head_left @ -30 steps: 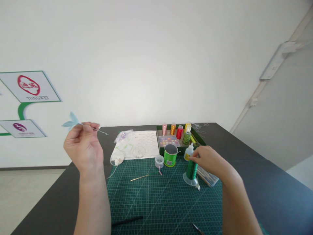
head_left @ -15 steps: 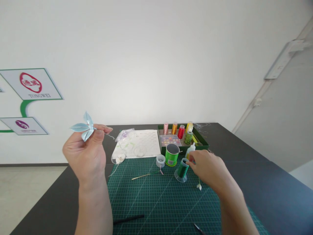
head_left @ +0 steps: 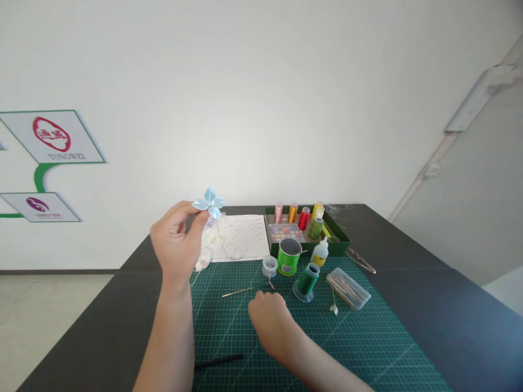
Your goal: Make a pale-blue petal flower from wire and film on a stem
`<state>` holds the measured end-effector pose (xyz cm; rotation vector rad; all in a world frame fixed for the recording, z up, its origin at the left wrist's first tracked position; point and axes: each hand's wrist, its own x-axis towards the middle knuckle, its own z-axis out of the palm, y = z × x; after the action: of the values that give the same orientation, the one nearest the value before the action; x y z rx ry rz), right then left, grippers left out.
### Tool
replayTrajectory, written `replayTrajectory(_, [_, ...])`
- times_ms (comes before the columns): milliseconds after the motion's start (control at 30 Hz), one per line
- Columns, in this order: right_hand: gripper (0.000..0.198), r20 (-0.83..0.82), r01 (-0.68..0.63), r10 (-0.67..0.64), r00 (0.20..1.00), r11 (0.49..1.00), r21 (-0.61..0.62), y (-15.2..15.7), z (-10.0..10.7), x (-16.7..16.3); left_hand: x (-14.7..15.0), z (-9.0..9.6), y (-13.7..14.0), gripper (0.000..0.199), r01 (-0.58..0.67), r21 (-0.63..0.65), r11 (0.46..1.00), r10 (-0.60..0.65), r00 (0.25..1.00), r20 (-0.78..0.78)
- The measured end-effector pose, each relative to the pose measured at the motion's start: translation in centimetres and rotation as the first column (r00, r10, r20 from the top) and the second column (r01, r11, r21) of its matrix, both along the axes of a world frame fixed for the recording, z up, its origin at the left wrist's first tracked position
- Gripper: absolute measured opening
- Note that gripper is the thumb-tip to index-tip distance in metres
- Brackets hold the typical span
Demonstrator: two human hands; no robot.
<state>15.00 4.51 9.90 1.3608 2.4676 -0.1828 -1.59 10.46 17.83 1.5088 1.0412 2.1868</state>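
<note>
My left hand (head_left: 176, 234) is raised at left centre, pinching a light-blue flower (head_left: 210, 203) between thumb and fingers. Its four glossy petals face me, and a thin stem or thread hangs below it. My right hand (head_left: 273, 321) hovers low over the green cutting mat (head_left: 286, 362), its back towards me. Those fingers are curled under, so anything inside them is hidden. Just beyond it lie a gold-coloured needle-like tool (head_left: 237, 292) and a small pink piece (head_left: 271, 282). A spool of green thread (head_left: 308, 279) stands to its right.
Behind are a green tin (head_left: 289, 257), a clear tape roll (head_left: 269, 267), a glue bottle (head_left: 320, 252) and a green tray (head_left: 335, 248) with thread spools. Rightward lie a clear case (head_left: 348, 288), a small white flower (head_left: 334, 309) and tweezers (head_left: 362, 261). A black strip (head_left: 220, 361) rests in front.
My left hand has moved right with the blue flower, which now faces me. My right hand has left the green spool, moving left and down, uncovering the clear case.
</note>
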Motion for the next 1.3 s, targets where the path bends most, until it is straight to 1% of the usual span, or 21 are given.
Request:
replayTrajectory(33, [0.029, -0.028, 0.037, -0.034, 0.999, 0.991, 0.127, 0.3, -0.9, -0.3, 0.0, -0.2, 0.5, 0.010, -0.009, 0.007, 1.000, 0.009, 0.999, -0.032])
replayTrajectory(100, [0.036, -0.067, 0.082, -0.067, 0.995, 0.968, 0.239, 0.8, -2.1, -0.5, 0.1, -0.5, 1.4, 0.008, 0.020, -0.034, 0.999, -0.023, 0.996, -0.083])
replayTrajectory(167, [0.031, -0.071, 0.076, -0.063, 0.996, 0.976, 0.204, 1.3, -2.2, -0.2, 0.4, -0.7, 2.2, 0.009, 0.129, -0.150, 0.980, -0.142, 0.986, -0.082])
replayTrajectory(200, [0.028, -0.071, 0.062, -0.052, 0.996, 0.986, 0.154, 1.6, -1.8, 0.1, 0.6, -0.8, 2.4, 0.011, 0.208, -0.209, 0.956, -0.224, 0.973, -0.056])
replayTrajectory(267, [0.023, -0.111, 0.058, -0.050, 0.993, 0.995, 0.075, 1.9, -0.3, 1.1, 1.1, -1.0, 2.8, 0.016, 0.375, -0.297, 0.878, -0.387, 0.922, 0.018])
replayTrajectory(333, [0.019, -0.258, 0.127, -0.098, 0.961, 0.987, 0.098, 1.8, 1.8, 2.5, 1.7, -1.1, 2.9, 0.022, 0.497, -0.337, 0.800, -0.503, 0.861, 0.073])
replayTrajectory(367, [0.023, -0.365, 0.180, -0.124, 0.923, 0.976, 0.125, 1.7, 2.8, 3.2, 2.0, -1.2, 2.9, 0.024, 0.537, -0.349, 0.768, -0.543, 0.835, 0.088])
replayTrajectory(433, [0.027, -0.607, 0.288, -0.127, 0.784, 0.941, 0.175, 1.3, 4.5, 4.5, 2.5, -1.2, 2.7, 0.027, 0.598, -0.363, 0.715, -0.604, 0.789, 0.109])
replayTrajectory(500, [0.019, -0.826, 0.362, -0.092, 0.556, 0.921, 0.141, 1.1, 5.3, 5.4, 2.9, -1.1, 2.4, 0.030, 0.648, -0.383, 0.658, -0.660, 0.742, 0.122])
replayTrajectory(533, [0.023, -0.898, 0.366, -0.087, 0.431, 0.927, 0.086, 1.2, 5.4, 5.6, 3.0, -1.1, 2.2, 0.032, 0.669, -0.395, 0.629, -0.685, 0.718, 0.125])
replayTrajectory(600, [0.050, -0.966, 0.282, -0.138, 0.217, 0.957, -0.074, 1.8, 5.0, 5.9, 3.3, -0.9, 2.0, 0.035, 0.700, -0.419, 0.578, -0.728, 0.675, 0.124])
replayTrajectory(633, [0.062, -0.971, 0.206, -0.191, 0.145, 0.966, -0.159, 2.2, 4.6, 5.9, 3.4, -0.8, 1.9, 0.035, 0.710, -0.430, 0.558, -0.743, 0.658, 0.122])
replayTrajectory(667, [0.068, -0.963, 0.129, -0.249, 0.102, 0.963, -0.235, 2.6, 4.2, 5.9, 3.5, -0.8, 1.8, 0.035, 0.718, -0.438, 0.542, -0.755, 0.644, 0.122])
replayTrajectory(700, [0.069, -0.951, 0.064, -0.298, 0.083, 0.954, -0.293, 3.1, 3.9, 5.9, 3.6, -0.8, 1.9, 0.034, 0.723, -0.446, 0.528, -0.763, 0.634, 0.124])
replayTrajectory(767, [0.056, -0.933, -0.008, -0.345, 0.103, 0.938, -0.347, 3.7, 3.7, 6.2, 3.6, -0.9, 2.1, 0.034, 0.730, -0.461, 0.506, -0.771, 0.621, 0.138])
replayTrajectory(833, [0.040, -0.932, -0.020, -0.334, 0.140, 0.940, -0.340, 4.0, 3.9, 6.7, 3.6, -1.1, 2.3, 0.034, 0.733, -0.474, 0.487, -0.775, 0.613, 0.151])
replayTrajectory(900, [0.037, -0.938, 0.004, -0.315, 0.147, 0.948, -0.318, 4.0, 4.5, 7.5, 3.5, -1.3, 2.6, 0.034, 0.731, -0.484, 0.481, -0.775, 0.613, 0.155])
replayTrajectory(967, [0.039, -0.946, 0.060, -0.302, 0.120, 0.953, -0.296, 4.0, 5.2, 8.6, 3.3, -1.5, 2.8, 0.034, 0.724, -0.492, 0.484, -0.770, 0.619, 0.154])
replayTrajectory(1067, [0.039, -0.962, 0.214, -0.264, 0.063, 0.946, -0.246, 3.9, 6.0, 10.5, 3.0, -1.6, 3.0, 0.032, 0.718, -0.483, 0.502, -0.753, 0.637, 0.164])
replayTrajectory(1167, [0.039, -0.976, 0.395, -0.207, 0.060, 0.903, -0.167, 3.8, 6.6, 12.7, 2.7, -1.6, 3.2, 0.031, 0.709, -0.473, 0.523, -0.729, 0.659, 0.182])
replayTrajectory(1300, [0.038, -0.984, 0.553, -0.160, 0.079, 0.828, -0.090, 3.4, 7.3, 15.5, 2.3, -1.6, 3.7, 0.032, 0.698, -0.463, 0.547, -0.699, 0.685, 0.206])
